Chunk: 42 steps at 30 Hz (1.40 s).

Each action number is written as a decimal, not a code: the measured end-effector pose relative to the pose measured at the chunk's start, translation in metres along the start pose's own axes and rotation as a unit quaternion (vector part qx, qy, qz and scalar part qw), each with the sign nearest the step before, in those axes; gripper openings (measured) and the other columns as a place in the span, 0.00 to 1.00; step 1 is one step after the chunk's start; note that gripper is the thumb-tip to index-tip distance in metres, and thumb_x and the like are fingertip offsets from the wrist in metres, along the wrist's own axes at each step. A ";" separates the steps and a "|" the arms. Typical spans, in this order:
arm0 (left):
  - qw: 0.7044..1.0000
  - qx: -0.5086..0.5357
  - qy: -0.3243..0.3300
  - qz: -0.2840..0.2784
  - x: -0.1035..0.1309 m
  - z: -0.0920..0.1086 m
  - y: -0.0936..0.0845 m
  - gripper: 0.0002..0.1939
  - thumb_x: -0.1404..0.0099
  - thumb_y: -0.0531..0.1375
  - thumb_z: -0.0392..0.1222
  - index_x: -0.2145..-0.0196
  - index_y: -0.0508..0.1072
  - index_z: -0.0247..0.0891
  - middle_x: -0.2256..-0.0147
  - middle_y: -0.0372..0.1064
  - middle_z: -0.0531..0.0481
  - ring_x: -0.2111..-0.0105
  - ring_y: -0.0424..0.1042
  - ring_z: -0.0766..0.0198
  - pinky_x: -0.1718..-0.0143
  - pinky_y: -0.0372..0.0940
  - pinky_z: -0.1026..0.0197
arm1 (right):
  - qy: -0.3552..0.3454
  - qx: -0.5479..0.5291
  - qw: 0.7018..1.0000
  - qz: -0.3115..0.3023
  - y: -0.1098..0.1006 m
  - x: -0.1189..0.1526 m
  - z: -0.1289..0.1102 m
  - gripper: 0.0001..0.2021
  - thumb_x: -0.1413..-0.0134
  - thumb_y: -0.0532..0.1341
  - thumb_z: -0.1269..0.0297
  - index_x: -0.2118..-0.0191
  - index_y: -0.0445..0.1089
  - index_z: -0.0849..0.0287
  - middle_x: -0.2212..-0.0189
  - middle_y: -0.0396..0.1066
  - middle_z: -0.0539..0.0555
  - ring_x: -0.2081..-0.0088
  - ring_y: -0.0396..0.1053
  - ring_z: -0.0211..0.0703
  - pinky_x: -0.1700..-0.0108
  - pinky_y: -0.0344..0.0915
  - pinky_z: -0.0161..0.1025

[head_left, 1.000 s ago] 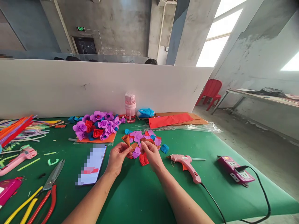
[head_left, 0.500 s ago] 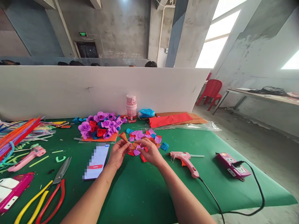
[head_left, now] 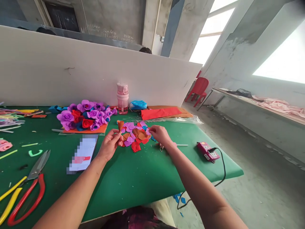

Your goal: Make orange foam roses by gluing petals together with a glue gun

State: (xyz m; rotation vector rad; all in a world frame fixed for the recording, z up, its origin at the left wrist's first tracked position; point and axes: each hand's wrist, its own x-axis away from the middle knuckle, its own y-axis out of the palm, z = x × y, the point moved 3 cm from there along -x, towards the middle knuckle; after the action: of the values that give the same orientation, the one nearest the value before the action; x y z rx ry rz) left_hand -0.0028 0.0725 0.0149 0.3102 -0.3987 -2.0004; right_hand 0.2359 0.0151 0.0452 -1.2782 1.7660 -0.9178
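My left hand (head_left: 110, 144) is closed round the lower end of a brown crepe-paper flower piece (head_left: 120, 125), which flares upward like a small cone. My right hand (head_left: 161, 136) has its fingertips pinched at the right edge of a scatter of paper petals (head_left: 136, 146) in purple, red, brown and blue. Whatever is between those fingertips is too small to make out. Under my right wrist lies a hot glue gun, mostly hidden, with its clear glue stick (head_left: 182, 145) sticking out to the right.
Finished paper roses (head_left: 87, 114) lie left of the petals, behind a phone (head_left: 83, 154). Large scissors (head_left: 35, 178) rest at the left. A pink bottle (head_left: 122, 98) and red paper (head_left: 160, 113) stand toward the white partition (head_left: 95, 70). A corded magenta box (head_left: 207, 152) sits right.
My right hand has moved away from my left hand to the right side of the petals. My left hand still holds the brown flower piece. The whole view has shifted and tilted.
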 end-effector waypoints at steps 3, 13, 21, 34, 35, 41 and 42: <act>1.000 -0.012 -0.007 -0.003 0.001 -0.002 0.001 0.14 0.47 0.67 0.44 0.68 0.65 0.39 0.79 0.65 0.58 0.83 0.57 0.75 0.81 0.52 0.70 | -0.027 0.032 0.998 -0.047 0.015 -0.013 0.000 0.07 0.49 0.59 0.69 0.70 0.75 0.58 0.71 0.75 0.52 0.69 0.69 0.40 0.70 0.57 0.32; 0.999 -0.035 -0.018 0.018 0.003 -0.004 -0.001 0.16 0.50 0.68 0.47 0.70 0.66 0.38 0.79 0.66 0.57 0.83 0.59 0.74 0.81 0.54 0.68 | -0.074 0.104 0.986 -0.111 0.048 -0.023 -0.011 0.10 0.47 0.60 0.67 0.78 0.72 0.61 0.78 0.69 0.54 0.75 0.64 0.39 0.76 0.47 0.35; 0.996 -0.051 -0.072 0.018 0.005 0.002 0.013 0.18 0.52 0.68 0.47 0.70 0.66 0.37 0.80 0.66 0.57 0.84 0.58 0.74 0.82 0.54 0.68 | -0.091 0.074 0.987 -0.109 0.043 -0.024 -0.010 0.12 0.48 0.60 0.70 0.81 0.70 0.61 0.82 0.64 0.50 0.78 0.56 0.34 0.76 0.44 0.35; 0.990 -0.088 -0.092 0.056 0.028 0.005 0.038 0.14 0.53 0.68 0.45 0.74 0.68 0.36 0.82 0.62 0.57 0.85 0.52 0.76 0.84 0.42 0.70 | -0.068 -0.061 0.991 -0.096 0.026 -0.016 -0.010 0.09 0.53 0.57 0.68 0.78 0.72 0.62 0.83 0.66 0.47 0.80 0.57 0.32 0.77 0.49 0.31; 0.988 -0.112 -0.080 0.067 0.024 0.004 0.038 0.14 0.54 0.68 0.44 0.75 0.68 0.36 0.83 0.63 0.57 0.85 0.53 0.75 0.84 0.42 0.70 | -0.074 -0.072 0.990 -0.098 0.024 -0.014 -0.012 0.09 0.53 0.57 0.68 0.77 0.73 0.62 0.83 0.66 0.47 0.79 0.57 0.32 0.76 0.50 0.31; 0.976 -0.215 -0.021 0.022 -0.001 -0.001 0.042 0.11 0.59 0.71 0.42 0.76 0.77 0.35 0.76 0.73 0.50 0.75 0.69 0.64 0.72 0.61 0.64 | -0.130 -0.107 0.978 -0.125 0.017 0.004 -0.029 0.07 0.53 0.59 0.67 0.77 0.73 0.61 0.83 0.65 0.46 0.78 0.57 0.32 0.76 0.50 0.30; 0.973 -0.229 -0.021 0.006 -0.005 -0.003 0.042 0.12 0.59 0.71 0.42 0.75 0.78 0.36 0.75 0.74 0.49 0.74 0.70 0.63 0.71 0.62 0.63 | -0.138 -0.111 0.975 -0.131 0.017 0.007 -0.032 0.08 0.53 0.60 0.66 0.77 0.73 0.61 0.83 0.64 0.45 0.78 0.56 0.32 0.76 0.49 0.30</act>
State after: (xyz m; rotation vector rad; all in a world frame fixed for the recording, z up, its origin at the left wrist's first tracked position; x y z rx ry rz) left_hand 0.0348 0.0588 0.0292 -0.0252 0.0432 -2.0212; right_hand 0.1992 0.0166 0.0436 -1.7260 1.5357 -0.6548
